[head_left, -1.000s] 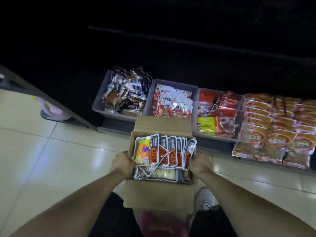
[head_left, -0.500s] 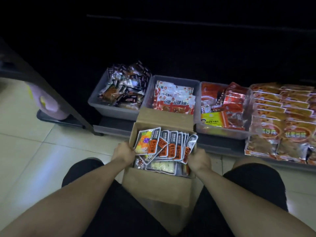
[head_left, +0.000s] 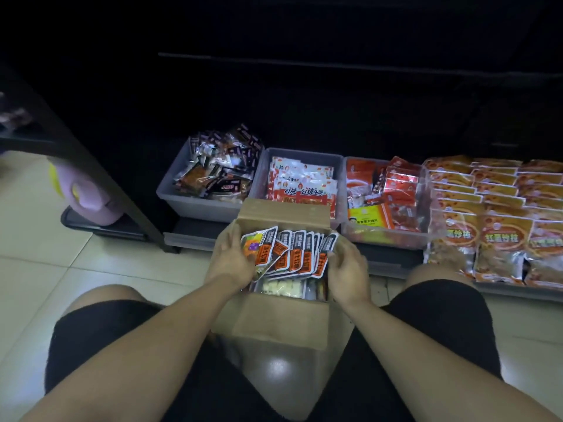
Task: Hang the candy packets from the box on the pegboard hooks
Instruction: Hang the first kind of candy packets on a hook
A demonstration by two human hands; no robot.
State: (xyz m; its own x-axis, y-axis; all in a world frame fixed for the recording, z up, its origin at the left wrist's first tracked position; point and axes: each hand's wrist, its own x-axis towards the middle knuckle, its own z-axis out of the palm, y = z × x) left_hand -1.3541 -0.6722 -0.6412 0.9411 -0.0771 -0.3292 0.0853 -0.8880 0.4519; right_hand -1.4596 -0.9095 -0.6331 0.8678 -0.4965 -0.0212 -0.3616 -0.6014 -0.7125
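Pale floor tiles (head_left: 91,269) fill the left of the frame, and the upper half is so dark that no pegboard or hooks can be made out. At centre, between your knees, stands the open cardboard box (head_left: 274,324), and the fanned row of candy packets (head_left: 292,254) sits in its upper part, with a clear packet of pale sweets (head_left: 283,288) lying below them. Your left hand (head_left: 233,261) closes on the left end of the fan, thumb over the front packet; your right hand (head_left: 345,269) curls round the right end, fingertips on the last packet. Both grips look clamped on the bunch, so you appear to be at the gathering step, with nothing hung yet.

Next you will likely need to lift the bunch clear of the box flaps without letting the fan slip, then find the hanging holes at the packets' tops. Beyond the box, grey bins (head_left: 201,205) of other snacks line the low shelf, with orange packets (head_left: 499,233) stacked at right.
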